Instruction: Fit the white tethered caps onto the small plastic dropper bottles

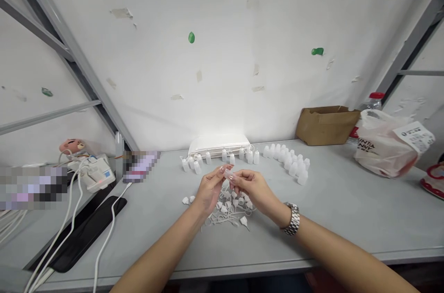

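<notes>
My left hand (209,190) and my right hand (255,190) meet above the middle of the table, fingertips pinched together. Between them is a small translucent white bottle (229,174), mostly covered by the fingers. Below the hands lies a loose pile of white caps with thin tips and looped cords (225,210). Behind them stand several small capped white bottles (197,167). To the right, rows of similar translucent bottles (293,168) without corded caps stand upright.
A white stack (219,143) lies against the wall. At back right are a brown cardboard box (324,126) and a white plastic bag (385,149). Cables, a black power bank-like slab (88,235) and a blurred phone (140,167) lie on the left.
</notes>
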`<state>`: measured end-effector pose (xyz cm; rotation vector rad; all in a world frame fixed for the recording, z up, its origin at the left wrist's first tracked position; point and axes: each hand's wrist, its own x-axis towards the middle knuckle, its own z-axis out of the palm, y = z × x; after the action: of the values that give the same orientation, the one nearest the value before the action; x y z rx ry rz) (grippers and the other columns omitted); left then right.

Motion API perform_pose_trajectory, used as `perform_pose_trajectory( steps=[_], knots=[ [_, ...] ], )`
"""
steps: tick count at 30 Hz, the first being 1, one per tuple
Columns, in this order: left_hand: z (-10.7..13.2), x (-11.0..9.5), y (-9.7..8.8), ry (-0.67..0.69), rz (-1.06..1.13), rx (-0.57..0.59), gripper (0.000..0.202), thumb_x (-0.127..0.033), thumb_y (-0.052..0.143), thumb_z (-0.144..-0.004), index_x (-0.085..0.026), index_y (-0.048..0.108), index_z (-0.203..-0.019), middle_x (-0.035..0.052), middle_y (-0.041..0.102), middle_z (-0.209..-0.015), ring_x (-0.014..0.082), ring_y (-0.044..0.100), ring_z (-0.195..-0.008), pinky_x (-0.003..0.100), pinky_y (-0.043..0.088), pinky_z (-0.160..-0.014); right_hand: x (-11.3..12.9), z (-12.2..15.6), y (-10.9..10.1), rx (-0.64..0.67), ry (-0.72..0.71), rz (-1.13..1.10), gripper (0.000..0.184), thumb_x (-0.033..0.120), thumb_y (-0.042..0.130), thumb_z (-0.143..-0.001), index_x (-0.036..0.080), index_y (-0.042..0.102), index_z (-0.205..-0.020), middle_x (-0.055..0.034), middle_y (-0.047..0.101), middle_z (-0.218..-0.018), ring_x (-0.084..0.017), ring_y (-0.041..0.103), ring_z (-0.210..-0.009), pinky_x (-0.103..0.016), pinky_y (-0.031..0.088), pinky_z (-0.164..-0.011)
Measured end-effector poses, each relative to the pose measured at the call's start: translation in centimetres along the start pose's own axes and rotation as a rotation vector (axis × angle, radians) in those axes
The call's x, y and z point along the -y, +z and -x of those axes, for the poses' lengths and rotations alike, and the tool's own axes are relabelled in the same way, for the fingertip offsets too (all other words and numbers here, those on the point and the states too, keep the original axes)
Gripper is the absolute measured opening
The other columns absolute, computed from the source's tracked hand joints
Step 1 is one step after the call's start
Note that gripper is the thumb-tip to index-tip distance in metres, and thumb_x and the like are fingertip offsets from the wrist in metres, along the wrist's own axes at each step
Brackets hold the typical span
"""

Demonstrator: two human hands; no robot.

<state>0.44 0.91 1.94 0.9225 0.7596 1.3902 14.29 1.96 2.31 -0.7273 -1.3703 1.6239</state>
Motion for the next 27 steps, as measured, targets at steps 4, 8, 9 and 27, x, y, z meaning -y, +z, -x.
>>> perform_pose_trajectory(
  steps=[4, 8, 9, 27],
  knots=[
    [0.0, -0.4, 0.1, 0.028, -0.088, 0.046, 0.022, -0.034, 0.059, -0.073, -0.016, 0.070, -0.079, 0.0063, 0.066, -0.093, 0.0194, 0.054, -0.091, 0.032, 0.033, -0.087, 0.5, -0.4, -0.4, 0.204, 0.148, -0.302, 0.024, 0.036, 0.059, -0.074, 0.014, 0.057, -0.066, 0.0034, 0.044, -0.053, -0.005, 0.036, -0.047, -0.022, 0.033, -0.050],
    [-0.2, -0.2, 0.1, 0.085, -0.135, -0.099, 0.019, -0.031, 0.061, -0.070, -0.018, 0.070, -0.081, 0.0054, 0.065, -0.100, 0.0218, 0.047, -0.108, 0.032, 0.028, -0.094, 0.1, -0.4, -0.2, 0.045, 0.022, 0.071, 0.030, 0.044, 0.056, -0.074, 0.014, 0.059, -0.079, -0.0025, 0.055, -0.066, -0.011, 0.048, -0.055, -0.028, 0.040, -0.057],
    [-0.2, -0.1, 0.1, 0.085, -0.135, -0.138, 0.018, -0.031, 0.062, -0.070, -0.018, 0.070, -0.081, 0.0054, 0.065, -0.102, 0.0219, 0.045, -0.111, 0.032, 0.027, -0.095, -0.2, -0.3, -0.1, -0.047, -0.091, 0.242, 0.029, 0.043, 0.057, -0.073, 0.016, 0.059, -0.083, -0.0034, 0.056, -0.070, -0.013, 0.051, -0.060, -0.030, 0.041, -0.061],
    [0.1, 0.3, 0.4, 0.069, -0.107, -0.025, 0.023, -0.035, 0.059, -0.073, -0.016, 0.070, -0.076, 0.0078, 0.063, -0.105, 0.0231, 0.046, -0.111, 0.034, 0.027, -0.097, 0.0, -0.7, -0.9, 0.159, 0.227, -0.447, 0.021, 0.030, 0.067, -0.067, 0.013, 0.056, -0.065, 0.0034, 0.046, -0.055, -0.005, 0.038, -0.049, -0.021, 0.032, -0.051]
  ],
)
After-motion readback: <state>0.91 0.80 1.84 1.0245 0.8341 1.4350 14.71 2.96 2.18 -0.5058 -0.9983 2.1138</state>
